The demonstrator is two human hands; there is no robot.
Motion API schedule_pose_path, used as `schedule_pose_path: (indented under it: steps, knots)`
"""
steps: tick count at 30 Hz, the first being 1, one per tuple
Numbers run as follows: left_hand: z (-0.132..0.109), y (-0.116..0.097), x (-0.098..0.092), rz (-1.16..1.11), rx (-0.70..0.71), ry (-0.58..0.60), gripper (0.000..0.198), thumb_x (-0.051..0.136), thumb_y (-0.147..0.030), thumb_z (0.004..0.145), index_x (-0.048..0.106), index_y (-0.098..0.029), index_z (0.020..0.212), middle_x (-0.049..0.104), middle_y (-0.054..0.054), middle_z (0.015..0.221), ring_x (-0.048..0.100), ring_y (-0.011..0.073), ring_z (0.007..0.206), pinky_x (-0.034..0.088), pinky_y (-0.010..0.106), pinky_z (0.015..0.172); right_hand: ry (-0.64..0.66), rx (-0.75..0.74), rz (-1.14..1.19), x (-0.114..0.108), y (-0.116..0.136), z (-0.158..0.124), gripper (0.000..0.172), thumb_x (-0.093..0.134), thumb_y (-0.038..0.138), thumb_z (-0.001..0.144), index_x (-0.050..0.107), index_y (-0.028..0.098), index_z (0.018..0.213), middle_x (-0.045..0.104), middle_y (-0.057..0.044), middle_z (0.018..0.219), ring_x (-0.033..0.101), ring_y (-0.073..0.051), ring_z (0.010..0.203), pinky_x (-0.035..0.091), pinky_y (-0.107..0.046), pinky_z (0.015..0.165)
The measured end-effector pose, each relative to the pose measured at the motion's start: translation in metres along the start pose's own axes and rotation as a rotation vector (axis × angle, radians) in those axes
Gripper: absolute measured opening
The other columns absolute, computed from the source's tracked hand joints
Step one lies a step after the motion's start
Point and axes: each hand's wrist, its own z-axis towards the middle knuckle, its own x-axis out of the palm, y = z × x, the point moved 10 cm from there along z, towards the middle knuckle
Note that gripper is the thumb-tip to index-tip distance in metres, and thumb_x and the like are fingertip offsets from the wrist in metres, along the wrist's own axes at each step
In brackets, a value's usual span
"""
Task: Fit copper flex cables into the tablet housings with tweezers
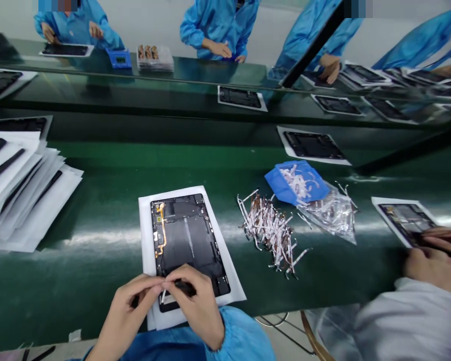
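Observation:
Before me a black tablet housing (178,250) lies open side up on a white foam sheet (146,225), with an orange flex cable (164,235) along its left side. Above the housing's near left corner, my left hand (130,303) and my right hand (199,306) meet fingertip to fingertip. Both are pinched on a small thin white strip (163,296), whose lower end hangs below the right fingers. The pinch hides the rest of it. To the right of the housing sits a loose pile of white and brown flex strips (270,228).
A blue box (280,185) holds more strips beside a clear plastic bag (336,215). Stacked foam sheets with black housings (33,200) stand at left. A neighbour's hands (436,260) work on another tablet at right. Beyond a dark frame bar (315,42), several people in blue work.

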Motion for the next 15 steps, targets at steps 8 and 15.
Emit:
schedule_pose_path:
  steps: [8, 15]
  knots:
    - [-0.006, -0.012, -0.005, 0.224, 0.137, 0.003, 0.025, 0.058, -0.033, 0.094, 0.074, -0.027, 0.112, 0.074, 0.005, 0.103, 0.070, 0.0193, 0.090, 0.058, 0.026, 0.078, -0.011, -0.154, -0.047, -0.001, 0.019, -0.006, 0.017, 0.056, 0.009, 0.090, 0.068, 0.021, 0.086, 0.066, -0.002, 0.081, 0.066, -0.014, 0.074, 0.055, -0.022, 0.067]
    - [-0.002, -0.022, -0.010, 0.443, 0.599, -0.067, 0.051, 0.066, -0.033, 0.084, 0.058, -0.040, 0.134, 0.068, -0.001, 0.127, 0.063, 0.0286, 0.119, 0.056, 0.040, 0.098, -0.169, -0.471, -0.303, -0.020, 0.065, -0.020, 0.017, 0.054, 0.020, 0.097, 0.067, 0.023, 0.086, 0.073, 0.002, 0.078, 0.068, -0.010, 0.066, 0.053, -0.018, 0.065]
